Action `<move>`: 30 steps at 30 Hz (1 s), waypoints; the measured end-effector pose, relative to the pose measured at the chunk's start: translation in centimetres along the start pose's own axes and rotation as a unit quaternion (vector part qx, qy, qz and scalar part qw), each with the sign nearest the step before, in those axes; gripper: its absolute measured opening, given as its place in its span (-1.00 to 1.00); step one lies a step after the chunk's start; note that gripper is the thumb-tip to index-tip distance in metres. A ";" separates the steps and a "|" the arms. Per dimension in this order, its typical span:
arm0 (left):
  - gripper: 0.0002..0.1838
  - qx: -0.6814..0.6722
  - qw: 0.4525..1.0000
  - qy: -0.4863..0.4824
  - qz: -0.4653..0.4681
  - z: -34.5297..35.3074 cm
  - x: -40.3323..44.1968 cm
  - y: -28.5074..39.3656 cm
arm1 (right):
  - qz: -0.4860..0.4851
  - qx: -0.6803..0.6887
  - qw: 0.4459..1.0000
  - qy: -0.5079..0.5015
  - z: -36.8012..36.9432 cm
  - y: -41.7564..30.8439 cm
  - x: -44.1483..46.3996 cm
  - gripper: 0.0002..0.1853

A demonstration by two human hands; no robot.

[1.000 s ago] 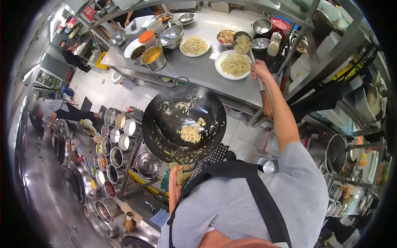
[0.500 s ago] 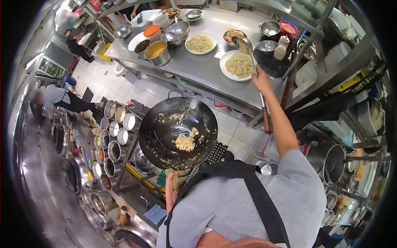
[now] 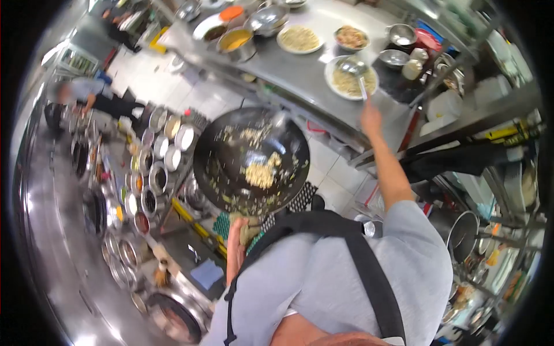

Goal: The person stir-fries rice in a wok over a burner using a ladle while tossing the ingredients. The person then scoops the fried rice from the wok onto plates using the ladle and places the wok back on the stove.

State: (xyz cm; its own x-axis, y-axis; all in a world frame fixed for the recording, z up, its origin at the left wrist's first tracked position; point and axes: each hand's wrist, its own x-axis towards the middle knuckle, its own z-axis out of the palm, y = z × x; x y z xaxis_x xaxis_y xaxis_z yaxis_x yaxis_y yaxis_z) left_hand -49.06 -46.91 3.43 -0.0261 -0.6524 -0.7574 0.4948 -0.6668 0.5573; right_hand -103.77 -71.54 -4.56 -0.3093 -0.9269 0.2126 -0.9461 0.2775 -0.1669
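My left hand [image 3: 236,226] is closed around the near handle of a black wok, with a folded cloth [image 3: 249,229] in the grip. Inside the tilted wok [image 3: 216,173] lies a clump of fried rice [image 3: 259,175], with grains and green bits stuck to the sides. My right hand [image 3: 370,117] grips a long-handled metal ladle [image 3: 353,67]. The ladle's bowl is over the fried rice on a white plate [image 3: 329,81] on the steel counter; whether it touches the rice I cannot tell. Another white plate of fried rice [image 3: 300,39] sits to its left.
On the counter [image 3: 288,75] stand a pot of orange liquid [image 3: 236,45], a metal bowl of food pieces [image 3: 351,37] and squeeze bottles [image 3: 412,69]. Several ingredient containers [image 3: 157,177] line the left. A co-worker [image 3: 95,95] is at the far left.
The ladle has come down from the plate's far edge, where it carried rice, to over the plate's middle. The wok has shifted slightly up in view, and the camera view has turned.
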 end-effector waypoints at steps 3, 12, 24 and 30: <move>-0.58 -0.026 0.999 -0.034 -0.001 -0.4 2.1 0.5 | -0.051 0.052 0.994 0.078 -4.3 -2.3 -1.1 -0.20; -0.48 0.016 0.988 -0.153 0.030 -1.6 7.4 2.4 | -0.280 0.127 0.934 -0.180 -11.6 -21.1 -7.0 -0.23; -0.50 0.032 0.983 -0.164 0.077 -5.9 7.9 4.9 | -0.249 0.020 0.937 -0.245 -13.7 -16.6 -16.4 -0.25; -0.54 -0.006 0.981 -0.190 0.033 -7.7 9.3 6.5 | -0.172 0.120 0.960 -0.185 -16.7 -23.1 -21.6 -0.24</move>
State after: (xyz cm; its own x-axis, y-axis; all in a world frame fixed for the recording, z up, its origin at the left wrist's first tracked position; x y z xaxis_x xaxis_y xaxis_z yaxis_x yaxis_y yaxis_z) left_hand -39.40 -54.57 -2.58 -0.3138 -0.7827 -0.5375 0.5164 -0.6157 0.5952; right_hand -76.83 -53.72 10.79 0.1140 -0.9920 -0.0539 -0.9235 -0.0858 -0.3739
